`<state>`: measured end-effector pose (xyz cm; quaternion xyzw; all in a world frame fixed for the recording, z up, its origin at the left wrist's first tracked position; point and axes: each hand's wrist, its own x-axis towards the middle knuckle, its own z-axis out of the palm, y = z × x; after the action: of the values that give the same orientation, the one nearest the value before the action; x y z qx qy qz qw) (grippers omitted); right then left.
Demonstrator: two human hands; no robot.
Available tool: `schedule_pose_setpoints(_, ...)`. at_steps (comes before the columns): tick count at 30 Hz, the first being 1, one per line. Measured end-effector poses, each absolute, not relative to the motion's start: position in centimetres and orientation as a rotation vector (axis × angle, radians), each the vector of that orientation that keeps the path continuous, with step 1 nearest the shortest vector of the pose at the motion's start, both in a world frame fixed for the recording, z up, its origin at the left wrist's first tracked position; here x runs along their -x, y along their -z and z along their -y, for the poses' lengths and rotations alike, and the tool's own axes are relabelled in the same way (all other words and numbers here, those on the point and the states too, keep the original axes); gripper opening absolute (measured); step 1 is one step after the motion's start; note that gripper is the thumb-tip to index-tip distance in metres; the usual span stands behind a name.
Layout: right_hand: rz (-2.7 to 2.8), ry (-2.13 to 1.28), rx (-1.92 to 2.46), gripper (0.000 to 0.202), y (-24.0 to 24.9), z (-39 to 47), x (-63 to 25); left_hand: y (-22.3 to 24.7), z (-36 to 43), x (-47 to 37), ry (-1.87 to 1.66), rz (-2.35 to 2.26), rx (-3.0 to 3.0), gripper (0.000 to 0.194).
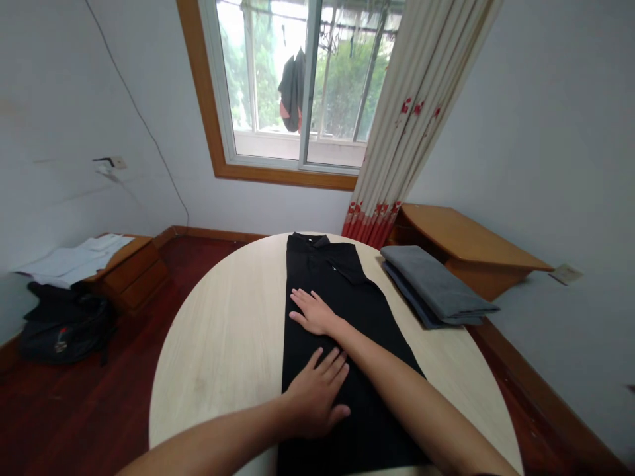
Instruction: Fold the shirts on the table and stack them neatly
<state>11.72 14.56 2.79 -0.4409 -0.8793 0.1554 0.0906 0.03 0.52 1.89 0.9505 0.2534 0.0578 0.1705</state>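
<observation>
A black collared shirt [367, 410] lies lengthwise on the round pale wooden table [218, 344], its collar at the far edge and one short sleeve folded over its front. My right hand [313, 313] rests flat on the shirt's upper part, fingers spread toward the left edge. Nearer to me, my left hand [317, 393] lies palm down on the lower part, with its fingers apart and its thumb out to the right. Neither hand grips the cloth. My right forearm covers part of the shirt's right side.
Folded grey cloths [436, 281] are stacked at the table's right edge. Behind them stands a brown wooden desk [461, 231]. A long curtain [397, 132] hangs by the window. On the left are a small wooden cabinet [133, 274] with papers and a black bag [64, 327] on the floor.
</observation>
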Motion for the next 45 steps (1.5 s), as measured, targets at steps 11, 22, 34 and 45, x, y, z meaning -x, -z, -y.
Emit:
schedule_pose_setpoints(11, 2.535, -0.231, 1.607, 0.076, -1.2, -24.2, -8.5, -2.4, -0.5, -0.3, -0.23, -0.758, -2.674, 0.073)
schedule_pose_setpoints(22, 2.456, -0.291, 1.794, 0.087, -1.1, -33.1, -7.2, 0.0, -1.0, -1.0, -0.244, -0.776, -2.774, 0.077)
schedule_pose_setpoints(34, 2.43, -0.249, 1.853, 0.083, -1.2, -38.5, -6.5, 2.6, -1.8, -1.7, -0.3, -0.729, -2.863, 0.08)
schedule_pose_setpoints(45, 2.549, -0.196, 1.469, 0.059, -2.2, -26.1, -8.0, -2.1, -1.5, 0.1, -0.371, -0.68, -2.681, 0.069)
